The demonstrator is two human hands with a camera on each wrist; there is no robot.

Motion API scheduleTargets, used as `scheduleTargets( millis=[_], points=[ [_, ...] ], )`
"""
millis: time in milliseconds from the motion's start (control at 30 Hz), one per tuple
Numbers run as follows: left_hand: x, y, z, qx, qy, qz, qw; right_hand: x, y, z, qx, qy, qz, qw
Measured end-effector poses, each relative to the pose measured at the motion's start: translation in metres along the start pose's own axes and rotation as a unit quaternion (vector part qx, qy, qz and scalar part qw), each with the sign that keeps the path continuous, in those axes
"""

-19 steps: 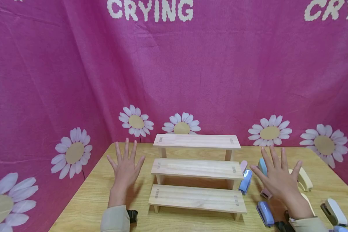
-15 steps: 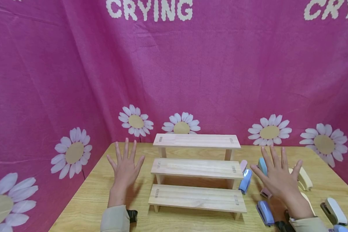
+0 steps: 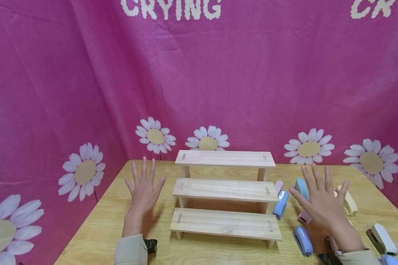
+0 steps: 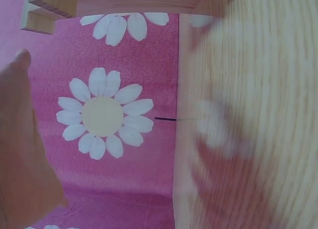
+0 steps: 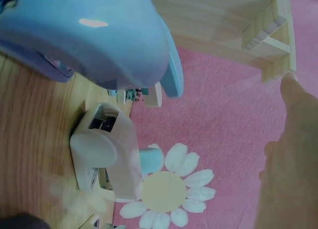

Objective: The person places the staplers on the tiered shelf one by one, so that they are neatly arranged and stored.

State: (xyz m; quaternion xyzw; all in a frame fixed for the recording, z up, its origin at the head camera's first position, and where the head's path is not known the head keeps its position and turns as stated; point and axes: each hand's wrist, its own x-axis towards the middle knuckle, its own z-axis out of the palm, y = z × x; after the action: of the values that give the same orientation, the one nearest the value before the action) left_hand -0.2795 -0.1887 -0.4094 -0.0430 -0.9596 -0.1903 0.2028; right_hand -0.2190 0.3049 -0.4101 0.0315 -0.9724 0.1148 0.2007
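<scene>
My left hand (image 3: 144,195) hovers palm down over the table, left of a three-step wooden stand (image 3: 225,158), fingers spread and holding nothing. To the right of the stand, my right hand (image 3: 326,204) is spread the same way above several staplers and partly hides some. A glossy blue stapler (image 3: 280,205) lies close to the stand, with a teal one (image 3: 302,187) just beyond the hand's thumb side. Below are a small dusky pink stapler (image 3: 305,217) and a periwinkle one (image 3: 303,240). The right wrist view shows a pale pink stapler (image 5: 124,159) behind a large blue one (image 5: 99,35).
A cream stapler (image 3: 350,201) and a white-and-dark one (image 3: 382,238) lie farther right on the wooden table (image 3: 99,228). Behind the table hangs a magenta cloth (image 3: 238,84) with daisies and white lettering. All three steps of the stand are bare.
My right hand has shifted slightly to the right, still spread. The left hand is nearly still. The head view has tipped down a little.
</scene>
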Motion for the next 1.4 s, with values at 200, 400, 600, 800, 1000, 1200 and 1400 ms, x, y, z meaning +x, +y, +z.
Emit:
scheduleTargets(
  millis=[200, 400, 600, 800, 1000, 1200, 1400],
  points=[
    [-0.003, -0.001, 0.000, -0.054, -0.016, -0.005, 0.9984, -0.002, 0.002, 0.000, -0.003, 0.001, -0.004, 1.000],
    [-0.009, -0.002, 0.000, -0.146, -0.028, -0.001, 0.9888, -0.005, 0.006, -0.002, 0.003, 0.005, -0.011, 1.000],
    [-0.017, -0.005, -0.003, -0.238, -0.053, -0.001, 0.9698, -0.010, 0.012, -0.004, 0.030, 0.013, -0.020, 0.999],
    [-0.026, -0.007, -0.002, -0.275, -0.077, -0.005, 0.9585, -0.019, 0.019, -0.007, 0.074, 0.024, -0.039, 0.996],
    [-0.034, -0.009, -0.002, -0.289, -0.092, 0.004, 0.9530, -0.026, 0.029, -0.009, 0.102, 0.012, -0.040, 0.994],
    [-0.040, -0.010, -0.003, -0.298, -0.113, 0.025, 0.9474, -0.031, 0.036, -0.005, 0.098, -0.006, -0.051, 0.994],
    [-0.048, -0.010, -0.002, -0.312, -0.147, 0.037, 0.9380, -0.038, 0.042, 0.000, 0.126, -0.020, -0.051, 0.991]
  ],
)
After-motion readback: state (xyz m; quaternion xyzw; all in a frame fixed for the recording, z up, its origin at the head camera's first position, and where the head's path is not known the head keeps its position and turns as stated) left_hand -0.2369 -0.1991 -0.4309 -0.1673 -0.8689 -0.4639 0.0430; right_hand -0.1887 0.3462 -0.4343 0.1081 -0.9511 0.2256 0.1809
